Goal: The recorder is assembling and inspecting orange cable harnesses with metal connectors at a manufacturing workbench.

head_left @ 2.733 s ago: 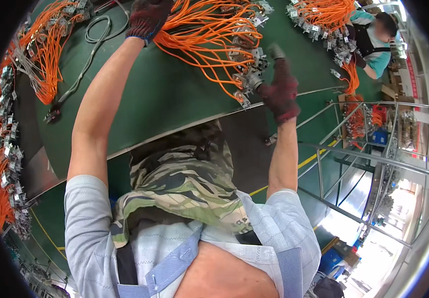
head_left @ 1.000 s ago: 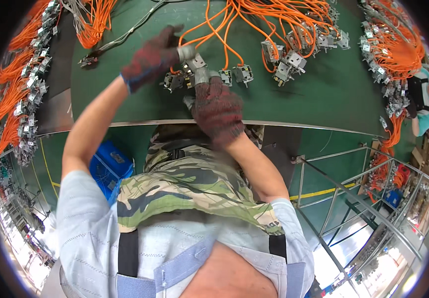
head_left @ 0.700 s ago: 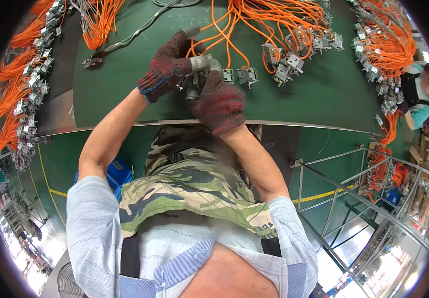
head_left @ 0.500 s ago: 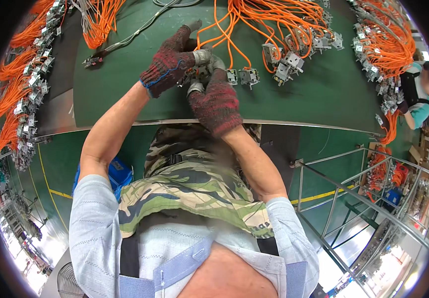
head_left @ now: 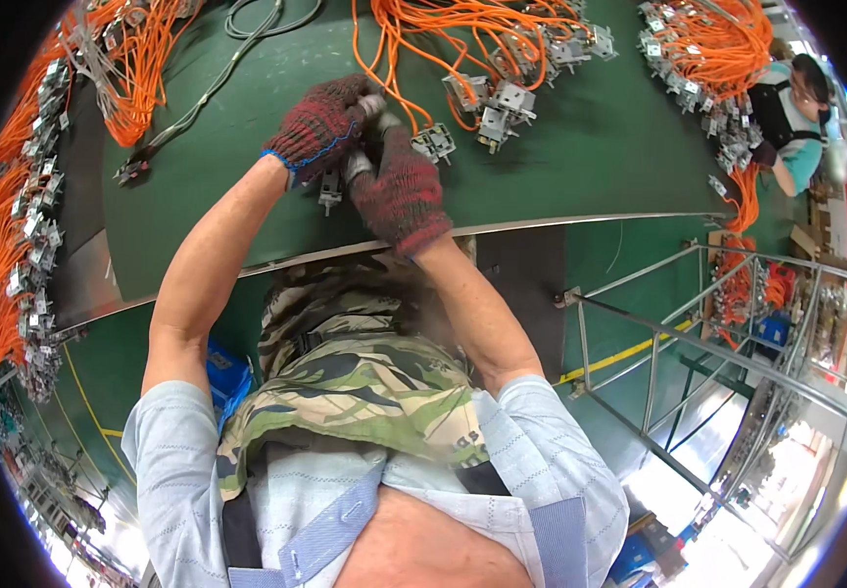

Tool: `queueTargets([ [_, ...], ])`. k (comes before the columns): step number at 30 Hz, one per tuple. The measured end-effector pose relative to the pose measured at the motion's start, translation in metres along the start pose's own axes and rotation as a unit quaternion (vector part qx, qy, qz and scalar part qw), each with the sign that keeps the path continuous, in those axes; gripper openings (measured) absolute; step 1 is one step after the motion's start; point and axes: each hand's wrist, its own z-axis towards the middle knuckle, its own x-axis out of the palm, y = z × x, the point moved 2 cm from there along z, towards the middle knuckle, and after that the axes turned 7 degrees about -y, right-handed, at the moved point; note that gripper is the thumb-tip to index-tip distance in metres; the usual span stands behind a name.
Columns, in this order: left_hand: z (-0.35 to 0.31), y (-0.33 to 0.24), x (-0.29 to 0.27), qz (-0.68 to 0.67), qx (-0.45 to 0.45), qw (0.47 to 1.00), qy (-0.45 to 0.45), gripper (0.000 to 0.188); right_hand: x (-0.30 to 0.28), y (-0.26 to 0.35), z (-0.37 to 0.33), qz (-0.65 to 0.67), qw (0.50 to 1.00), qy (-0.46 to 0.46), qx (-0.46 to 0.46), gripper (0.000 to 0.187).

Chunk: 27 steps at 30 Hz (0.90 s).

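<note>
My left hand (head_left: 320, 127), in a dark red knitted glove with grey-coated fingertips, is closed over the near ends of the orange cables. Below its fingers juts a small grey metal connector (head_left: 331, 191). Gloved alike, my right hand (head_left: 401, 191) meets the left one, its fingers bent around the same spot. What lies between the fingertips is mostly hidden. Just right of my right fingers, another metal connector (head_left: 433, 144) sits on the end of an orange cable (head_left: 396, 88). Further right lies a cluster of boxy grey connectors (head_left: 507, 113) on the green tabletop (head_left: 580, 167).
Bundles of orange cables with connectors hang along the left (head_left: 36, 225) and at the far right (head_left: 707, 49). A grey cable (head_left: 188, 113) lies at the table's left. A metal-tube frame (head_left: 649, 333) stands at right. Beyond the table's right side is a co-worker (head_left: 786, 118).
My view has turned, so the table sits tilted and further left. Both hands stay together, the fingers now more closed. A connector now shows below the left hand.
</note>
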Motion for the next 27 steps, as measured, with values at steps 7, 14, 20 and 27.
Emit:
queueTargets([
  [7, 0.010, -0.008, 0.010, 0.232, 0.057, 0.968, -0.075, 0.033, -0.041, 0.019, 0.003, -0.074, 0.994, 0.084, -0.011, 0.045],
  [14, -0.022, -0.034, 0.000, 0.404, 0.093, 0.901, -0.124, 0.040, -0.110, -0.046, 0.019, -0.392, 0.875, -0.101, -0.265, 0.046],
  [20, -0.012, -0.064, 0.012, 0.340, 0.337, 0.845, -0.237, 0.047, -0.113, -0.087, 0.033, -0.403, 0.833, -0.058, -0.375, 0.041],
  [27, 0.030, -0.088, 0.033, 0.379, 0.423, 0.809, -0.151, 0.041, -0.106, -0.039, 0.024, -0.356, 0.896, -0.014, -0.266, 0.030],
])
